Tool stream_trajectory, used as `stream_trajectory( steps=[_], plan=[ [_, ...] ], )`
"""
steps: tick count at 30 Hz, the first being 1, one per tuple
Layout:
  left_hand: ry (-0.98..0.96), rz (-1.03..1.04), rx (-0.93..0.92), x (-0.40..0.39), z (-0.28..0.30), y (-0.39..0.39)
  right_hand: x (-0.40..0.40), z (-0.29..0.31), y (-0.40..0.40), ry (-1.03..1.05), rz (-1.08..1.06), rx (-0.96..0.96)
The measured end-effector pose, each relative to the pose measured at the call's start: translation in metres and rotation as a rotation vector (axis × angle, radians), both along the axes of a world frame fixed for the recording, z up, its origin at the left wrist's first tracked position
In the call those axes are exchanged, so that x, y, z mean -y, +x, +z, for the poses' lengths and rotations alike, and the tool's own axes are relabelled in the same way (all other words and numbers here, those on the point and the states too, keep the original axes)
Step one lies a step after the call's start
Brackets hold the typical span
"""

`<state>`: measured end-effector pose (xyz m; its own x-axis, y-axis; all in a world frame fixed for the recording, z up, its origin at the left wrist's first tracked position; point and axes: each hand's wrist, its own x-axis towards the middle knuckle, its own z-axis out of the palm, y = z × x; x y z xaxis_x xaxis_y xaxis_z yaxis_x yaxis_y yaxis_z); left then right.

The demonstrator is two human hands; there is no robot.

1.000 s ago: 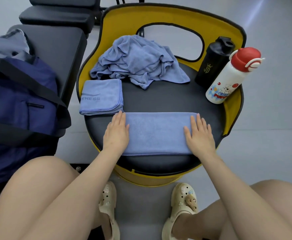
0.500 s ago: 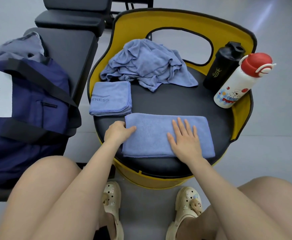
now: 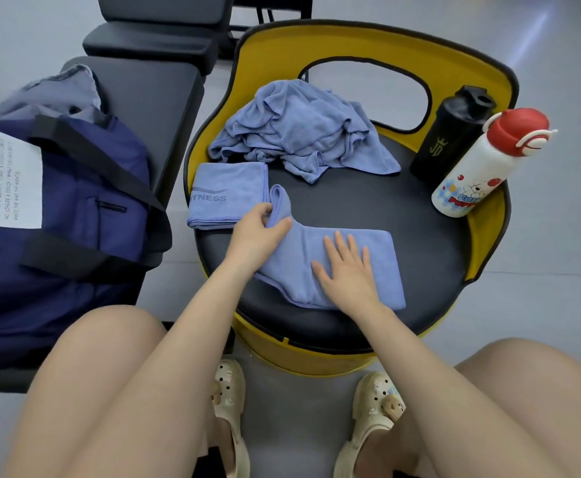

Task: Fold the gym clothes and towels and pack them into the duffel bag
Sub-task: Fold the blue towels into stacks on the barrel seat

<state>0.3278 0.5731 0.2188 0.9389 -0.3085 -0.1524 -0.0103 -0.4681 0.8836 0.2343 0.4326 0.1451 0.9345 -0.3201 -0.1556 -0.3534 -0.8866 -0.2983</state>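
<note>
A blue towel (image 3: 382, 263), folded into a long strip, lies across the front of the round black seat (image 3: 368, 205). My left hand (image 3: 258, 232) pinches the strip's left end and lifts it off the seat. Flat on the middle of the strip, my right hand (image 3: 347, 267) presses it down with straight fingers. A small folded blue towel (image 3: 228, 194) marked FITNESS lies at the seat's left. Behind it sits a crumpled blue towel (image 3: 299, 132). The navy duffel bag (image 3: 57, 215) stands on the bench at the left, with grey cloth (image 3: 50, 94) at its top.
A black shaker bottle (image 3: 451, 132) and a white bottle with a red cap (image 3: 482, 167) lean against the chair's yellow back (image 3: 378, 39) at the right. Black bench pads (image 3: 151, 36) stand behind the bag. My knees and beige clogs (image 3: 375, 412) are below the seat.
My left hand went from lying flat on the strip's left end to pinching and raising it. My right hand slid from the right end to the middle.
</note>
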Motion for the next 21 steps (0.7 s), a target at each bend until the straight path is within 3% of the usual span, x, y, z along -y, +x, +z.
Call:
stream_trajectory(
  steps=[3, 5, 7, 10, 16, 19, 21],
  plan=[
    [0.009, -0.058, 0.026, 0.018, 0.001, -0.012, -0.003, 0.026, 0.006, 0.444, -0.168, 0.278],
    [0.002, -0.095, 0.003, 0.028, 0.0, -0.02, -0.006, 0.047, 0.009, 0.81, -0.324, 0.283],
    [-0.059, -0.099, -0.105, 0.036, 0.0, -0.028, -0.003, 0.056, 0.008, 0.97, -0.427, 0.183],
    [-0.037, -0.108, -0.119, 0.04, -0.006, -0.032, 0.006, 0.048, 0.001, 0.939, -0.413, 0.194],
    [0.286, -0.236, 0.275, 0.04, -0.029, -0.038, 0.024, 0.044, -0.01, 0.813, -0.489, 0.232],
    [0.341, -0.395, 0.346, 0.041, -0.029, -0.048, 0.034, 0.045, -0.019, 0.734, -0.524, 0.246],
    [0.507, -0.567, 0.435, 0.04, -0.03, -0.055, 0.04, 0.046, -0.025, 0.72, -0.551, 0.254]
  ],
)
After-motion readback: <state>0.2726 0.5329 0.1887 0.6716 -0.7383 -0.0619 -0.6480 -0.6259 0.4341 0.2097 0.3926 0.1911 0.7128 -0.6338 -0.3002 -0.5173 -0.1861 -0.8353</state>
